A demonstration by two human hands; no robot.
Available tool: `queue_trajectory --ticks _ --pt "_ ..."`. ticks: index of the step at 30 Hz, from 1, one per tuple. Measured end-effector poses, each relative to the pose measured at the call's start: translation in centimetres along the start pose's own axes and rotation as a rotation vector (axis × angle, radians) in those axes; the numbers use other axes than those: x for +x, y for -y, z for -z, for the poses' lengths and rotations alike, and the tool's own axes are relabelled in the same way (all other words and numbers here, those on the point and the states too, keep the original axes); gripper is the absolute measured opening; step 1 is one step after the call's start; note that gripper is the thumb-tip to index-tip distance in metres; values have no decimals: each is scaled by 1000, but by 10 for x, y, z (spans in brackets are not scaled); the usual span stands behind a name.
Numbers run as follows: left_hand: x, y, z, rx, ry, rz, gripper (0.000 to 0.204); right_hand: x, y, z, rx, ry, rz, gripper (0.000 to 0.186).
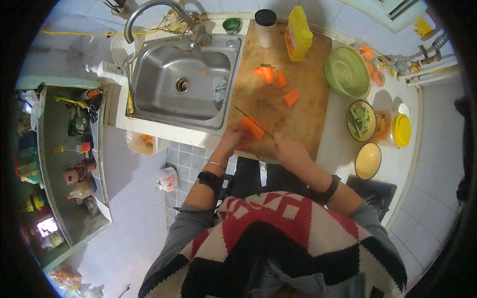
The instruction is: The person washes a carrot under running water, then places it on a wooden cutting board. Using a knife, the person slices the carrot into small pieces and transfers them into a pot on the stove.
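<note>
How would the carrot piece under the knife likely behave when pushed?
Probably stiff: the carrot piece keeps a straight, chunky shape beside the left hand. It may roll, as its sides look rounded, though its underside is hidden. The knife across it would likely hinder sliding.

A pale bench runs along the wall (338, 131), with a steel sink set into it on the left (174, 118) and a brown wooden board lying beside the sink (303, 124). On the board stand a black-lidded jar (265, 31) and a yellow container (298, 37), with cut carrot pieces nearer the middle (268, 75). Right of the board, the bench carries a green basket (343, 74), a bowl of green slices (366, 135), another yellow-lined bowl (367, 161) and a yellow-lidded tub (401, 130).
</note>
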State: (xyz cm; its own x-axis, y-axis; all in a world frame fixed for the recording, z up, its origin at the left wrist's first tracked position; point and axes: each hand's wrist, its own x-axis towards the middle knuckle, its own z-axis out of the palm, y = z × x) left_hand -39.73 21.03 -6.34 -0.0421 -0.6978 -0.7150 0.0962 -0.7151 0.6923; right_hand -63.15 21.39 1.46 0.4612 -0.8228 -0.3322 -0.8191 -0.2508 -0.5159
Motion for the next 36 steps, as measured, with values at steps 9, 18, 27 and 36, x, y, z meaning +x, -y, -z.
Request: queue_trajectory --ticks 9,18,27,36 --pt "13 6 -8 -62 20 68 31 4 6 -3 -54 -92 -44 27" --pt "-4 -9 -6 808 -121 -582 20 9 -8 -17 -115 -255 14 39" --pt "18 -2 10 1073 -2 -1149 23 3 5 -6 -92 -91 -74 25" --pt "16 21 -10 1059 -135 -1043 21 -3 9 6 -207 49 -118 34"
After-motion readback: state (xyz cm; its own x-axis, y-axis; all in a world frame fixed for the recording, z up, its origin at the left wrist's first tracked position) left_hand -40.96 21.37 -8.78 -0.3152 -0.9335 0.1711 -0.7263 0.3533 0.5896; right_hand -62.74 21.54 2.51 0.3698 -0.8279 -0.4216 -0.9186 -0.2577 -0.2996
